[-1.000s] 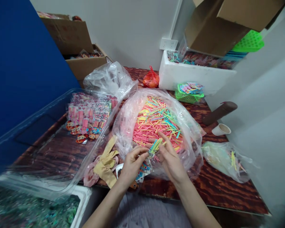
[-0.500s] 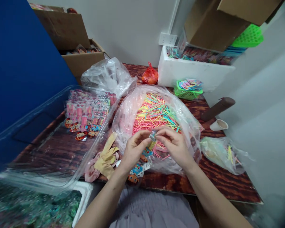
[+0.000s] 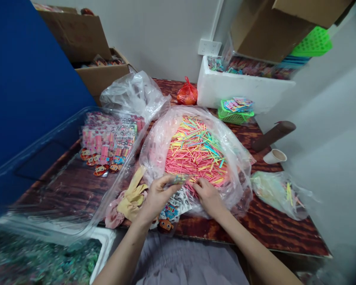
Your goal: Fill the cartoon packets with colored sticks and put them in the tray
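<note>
My left hand (image 3: 158,196) pinches a small clear printed packet (image 3: 180,179) by one end, just over the near edge of the stick heap. My right hand (image 3: 209,198) is right beside it, fingertips drawn together at the sticks; what lies between them is too small to make out. Thin pink, yellow, green and blue sticks (image 3: 195,148) fill a wide-open clear plastic bag (image 3: 152,140) in front of me. Below my left hand, flat printed packets with a cartoon face (image 3: 166,224) lie at the table edge.
Filled packets (image 3: 102,142) lie in a clear tub (image 3: 118,186) on the left, beside crumpled yellow gloves (image 3: 133,200). To the right are a paper cup (image 3: 275,156), a brown bottle (image 3: 273,136) and a small plastic bag (image 3: 280,194). A green basket (image 3: 235,116) and red bag (image 3: 187,94) stand behind.
My hands have moved apart and lower. The packet, earlier between both hands, is now in the left hand alone and tipped sideways. My right hand has come down to the sticks.
</note>
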The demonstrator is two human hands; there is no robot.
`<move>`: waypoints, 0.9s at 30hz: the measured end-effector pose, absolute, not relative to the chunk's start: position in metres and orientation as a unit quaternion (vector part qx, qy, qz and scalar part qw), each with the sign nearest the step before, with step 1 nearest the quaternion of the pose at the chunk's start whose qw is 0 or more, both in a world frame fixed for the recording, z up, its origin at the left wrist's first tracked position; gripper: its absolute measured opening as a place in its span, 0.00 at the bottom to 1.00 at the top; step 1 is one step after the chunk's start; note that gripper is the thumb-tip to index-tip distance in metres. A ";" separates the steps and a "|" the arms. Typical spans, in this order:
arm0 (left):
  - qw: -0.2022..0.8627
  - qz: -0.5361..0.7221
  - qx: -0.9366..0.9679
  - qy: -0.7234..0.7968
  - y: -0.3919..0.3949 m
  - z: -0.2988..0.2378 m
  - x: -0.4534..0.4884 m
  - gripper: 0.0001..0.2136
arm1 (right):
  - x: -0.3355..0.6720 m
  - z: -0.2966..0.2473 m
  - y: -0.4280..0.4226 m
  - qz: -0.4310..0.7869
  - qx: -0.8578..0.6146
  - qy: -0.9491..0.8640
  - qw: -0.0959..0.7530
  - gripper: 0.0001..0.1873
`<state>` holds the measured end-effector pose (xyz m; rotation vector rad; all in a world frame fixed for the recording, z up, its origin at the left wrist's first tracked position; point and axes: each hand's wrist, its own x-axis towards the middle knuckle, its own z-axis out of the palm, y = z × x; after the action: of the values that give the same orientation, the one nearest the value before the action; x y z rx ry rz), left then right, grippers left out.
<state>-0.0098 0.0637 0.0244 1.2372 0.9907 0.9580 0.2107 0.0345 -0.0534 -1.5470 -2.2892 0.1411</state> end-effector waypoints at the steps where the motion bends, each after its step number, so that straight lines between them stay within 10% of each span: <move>1: 0.581 0.412 0.553 0.431 0.063 0.026 -0.010 0.09 | 0.211 -0.056 0.036 0.027 -0.537 -0.826 0.171 0.11; 6: 0.515 0.413 0.619 0.425 0.060 0.027 -0.013 0.06 | 0.221 -0.034 0.043 0.041 -0.502 -0.837 0.212 0.10; 14: 0.501 0.389 0.641 0.432 0.059 0.018 -0.009 0.05 | 0.180 0.070 0.038 0.235 -0.534 -0.536 0.611 0.19; 27: 0.558 0.374 0.591 0.446 0.055 0.015 -0.012 0.07 | 0.156 0.077 0.038 0.117 -0.474 -0.614 0.620 0.16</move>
<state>-0.0124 0.0553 0.0149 1.3939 1.0531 0.8832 0.1560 0.0383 0.0770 -1.0905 -1.4121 0.2690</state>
